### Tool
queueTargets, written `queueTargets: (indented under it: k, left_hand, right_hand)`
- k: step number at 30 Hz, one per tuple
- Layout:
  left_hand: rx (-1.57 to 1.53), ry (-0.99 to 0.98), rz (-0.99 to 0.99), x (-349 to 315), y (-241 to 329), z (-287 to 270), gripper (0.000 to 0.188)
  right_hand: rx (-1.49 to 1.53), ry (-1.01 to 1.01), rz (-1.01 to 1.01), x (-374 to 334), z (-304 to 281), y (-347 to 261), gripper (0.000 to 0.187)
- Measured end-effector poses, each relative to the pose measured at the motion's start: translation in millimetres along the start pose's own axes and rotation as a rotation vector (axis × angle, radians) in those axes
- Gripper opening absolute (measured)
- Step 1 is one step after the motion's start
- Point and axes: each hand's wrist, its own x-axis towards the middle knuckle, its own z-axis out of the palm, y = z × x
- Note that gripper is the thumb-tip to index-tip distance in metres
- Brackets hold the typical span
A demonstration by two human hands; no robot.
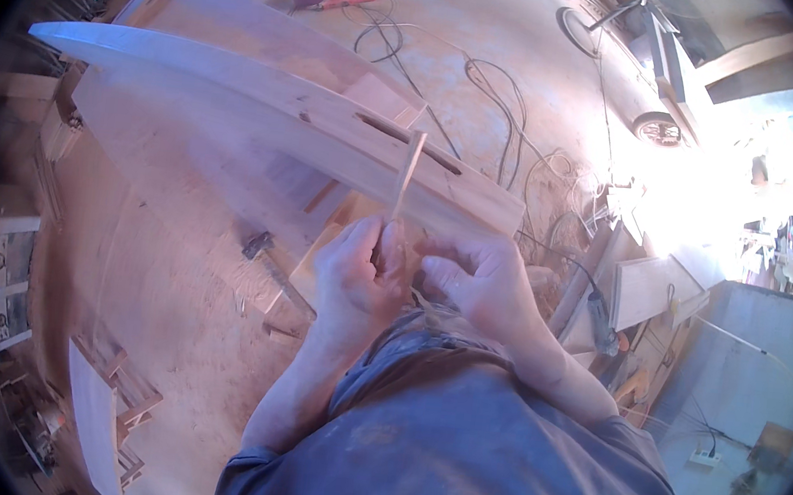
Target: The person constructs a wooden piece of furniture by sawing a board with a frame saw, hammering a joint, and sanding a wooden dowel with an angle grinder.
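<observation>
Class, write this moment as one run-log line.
left hand: holding slim rod | right hand: curled, close by | ahead: slotted wooden beam

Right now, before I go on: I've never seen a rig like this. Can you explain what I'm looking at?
There's no machine: these are a person's bare hands, seen from above by a wide fisheye camera worn on their head, which makes straight edges bend. The left hand grips a slim bar pointing up the picture. The right hand is close beside it, fingers curled; I can't tell whether it holds anything. Beyond them, a long wooden beam with a dark slot crosses the view. On the dusty floor are a hammer-like tool and, farther off, looping cables.
</observation>
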Motion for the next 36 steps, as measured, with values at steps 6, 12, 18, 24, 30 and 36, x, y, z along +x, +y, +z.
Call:
queueTargets:
  k: [6,12,18,24,30,36]
  left_hand:
    - [0.071,0.146,0.209,-10.8,13.9,20.3,0.013]
    - [0.289,0.115,0.289,-25.0,41.1,54.2,0.012]
    - [0.218,-0.058,0.144,-43.1,73.5,84.0,0.009]
    - [0.259,-0.235,-0.017,-61.8,77.1,100.9,0.009]
    - [0.347,-0.479,-0.116,-67.3,62.7,103.8,0.019]
    - [0.346,-0.517,-0.324,-58.3,31.9,116.0,0.031]
  right_hand:
    - [0.191,0.198,-0.175,-1.6,-34.9,5.2,0.033]
    - [0.3,0.144,-0.336,-4.4,-89.1,28.9,0.023]
    - [0.265,0.143,-0.399,-24.0,-125.6,86.1,0.01]
    - [0.405,-0.034,-0.225,-36.4,-148.6,133.7,0.008]
    - [0.317,0.015,-0.047,-38.2,-166.5,193.6,0.019]
    - [0.159,0.558,0.235,-72.6,-199.5,341.0,0.017]
